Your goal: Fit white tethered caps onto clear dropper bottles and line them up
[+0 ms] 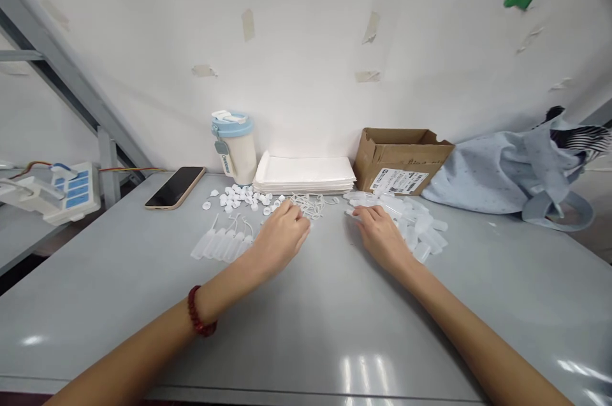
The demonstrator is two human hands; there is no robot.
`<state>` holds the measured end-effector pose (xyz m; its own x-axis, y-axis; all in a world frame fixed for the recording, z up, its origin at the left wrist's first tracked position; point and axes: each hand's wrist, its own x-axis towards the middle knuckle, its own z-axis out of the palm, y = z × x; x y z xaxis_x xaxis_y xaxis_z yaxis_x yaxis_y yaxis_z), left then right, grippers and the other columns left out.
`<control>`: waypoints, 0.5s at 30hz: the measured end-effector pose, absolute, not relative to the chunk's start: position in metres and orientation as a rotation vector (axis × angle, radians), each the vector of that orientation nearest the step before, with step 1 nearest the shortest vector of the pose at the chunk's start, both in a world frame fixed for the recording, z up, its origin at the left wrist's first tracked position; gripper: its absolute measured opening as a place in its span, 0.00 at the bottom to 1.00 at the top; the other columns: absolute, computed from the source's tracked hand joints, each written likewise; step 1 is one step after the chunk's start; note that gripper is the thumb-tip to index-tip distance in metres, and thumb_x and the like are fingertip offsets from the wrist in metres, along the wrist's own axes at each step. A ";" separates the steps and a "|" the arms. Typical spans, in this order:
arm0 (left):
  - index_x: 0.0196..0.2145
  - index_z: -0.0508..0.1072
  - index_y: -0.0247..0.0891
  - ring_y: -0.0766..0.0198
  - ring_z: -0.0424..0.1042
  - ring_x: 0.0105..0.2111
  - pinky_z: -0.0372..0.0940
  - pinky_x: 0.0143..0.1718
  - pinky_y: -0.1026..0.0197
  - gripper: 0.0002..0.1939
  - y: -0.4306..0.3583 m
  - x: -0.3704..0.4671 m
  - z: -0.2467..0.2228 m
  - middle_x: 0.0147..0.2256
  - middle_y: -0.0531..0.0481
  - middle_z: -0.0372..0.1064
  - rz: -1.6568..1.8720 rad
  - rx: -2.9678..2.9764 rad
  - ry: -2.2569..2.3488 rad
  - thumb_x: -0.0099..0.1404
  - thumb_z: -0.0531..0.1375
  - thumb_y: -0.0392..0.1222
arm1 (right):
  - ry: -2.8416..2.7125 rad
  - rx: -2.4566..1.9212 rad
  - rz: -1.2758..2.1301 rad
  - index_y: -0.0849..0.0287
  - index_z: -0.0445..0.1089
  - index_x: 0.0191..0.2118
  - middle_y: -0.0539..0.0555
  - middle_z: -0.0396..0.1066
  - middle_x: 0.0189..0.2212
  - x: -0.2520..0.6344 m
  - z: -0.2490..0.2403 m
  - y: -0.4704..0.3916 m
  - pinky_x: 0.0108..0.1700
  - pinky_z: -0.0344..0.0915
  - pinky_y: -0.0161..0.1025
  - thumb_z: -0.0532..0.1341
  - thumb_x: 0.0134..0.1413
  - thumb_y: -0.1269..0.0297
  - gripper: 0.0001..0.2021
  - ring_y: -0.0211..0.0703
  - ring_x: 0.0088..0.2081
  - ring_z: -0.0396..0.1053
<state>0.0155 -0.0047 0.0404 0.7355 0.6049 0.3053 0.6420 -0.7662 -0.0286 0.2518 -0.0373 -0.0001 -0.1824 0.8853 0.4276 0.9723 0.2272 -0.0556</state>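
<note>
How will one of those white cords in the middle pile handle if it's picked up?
The white cords look thin and bend in loose curves, so one would probably hang floppy. They lie crossed over each other, so lifting one may drag others along. Being so slim, each is likely very light.

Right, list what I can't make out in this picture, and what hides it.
In the head view:
Whether the left hand holds anything: hidden by its own back.
Whether the right hand grips one of the plastic tubes: too small to tell.
Bottom of the box: hidden by its front wall.
Inside of the cup: under its lid.
Print on the label: too small.
Rest of the white machine: past the left edge.
</note>
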 end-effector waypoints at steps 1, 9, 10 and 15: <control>0.33 0.72 0.34 0.57 0.63 0.38 0.64 0.37 0.56 0.11 -0.008 0.011 0.040 0.33 0.44 0.68 -0.594 -2.836 -1.005 0.68 0.51 0.34 | -2.127 -1.721 -0.306 0.63 0.67 0.42 0.62 0.73 0.40 0.251 0.000 -0.038 0.40 0.63 0.44 0.50 0.55 0.80 0.13 0.54 0.44 0.64; 0.35 0.70 0.36 0.62 0.68 0.35 0.67 0.37 0.59 0.07 -0.023 -0.004 0.035 0.32 0.48 0.72 -1.365 -2.836 -0.816 0.67 0.53 0.31 | -2.074 -1.687 -0.141 0.58 0.63 0.38 0.60 0.72 0.36 0.239 0.008 -0.051 0.38 0.66 0.46 0.52 0.57 0.73 0.06 0.53 0.42 0.66; 0.36 0.70 0.36 0.63 0.69 0.35 0.67 0.37 0.59 0.07 -0.025 -0.003 0.035 0.33 0.48 0.73 -1.359 -2.848 -0.825 0.67 0.53 0.30 | -2.058 -1.669 -0.076 0.58 0.62 0.38 0.59 0.72 0.36 0.233 0.011 -0.055 0.37 0.67 0.45 0.53 0.57 0.71 0.05 0.51 0.41 0.67; 0.36 0.70 0.35 0.62 0.69 0.34 0.67 0.35 0.60 0.08 -0.034 0.001 0.031 0.32 0.48 0.73 -1.207 -2.956 -0.897 0.67 0.51 0.30 | -1.714 -1.426 0.786 0.56 0.61 0.38 0.53 0.70 0.35 0.194 0.030 -0.084 0.37 0.68 0.39 0.57 0.58 0.62 0.05 0.41 0.35 0.69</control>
<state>0.0007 -0.0340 0.0311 0.5919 0.5418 0.5967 0.4150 -0.8395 0.3507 0.1941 -0.0838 0.0296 -0.0895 0.9823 0.1648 0.5160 0.1872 -0.8359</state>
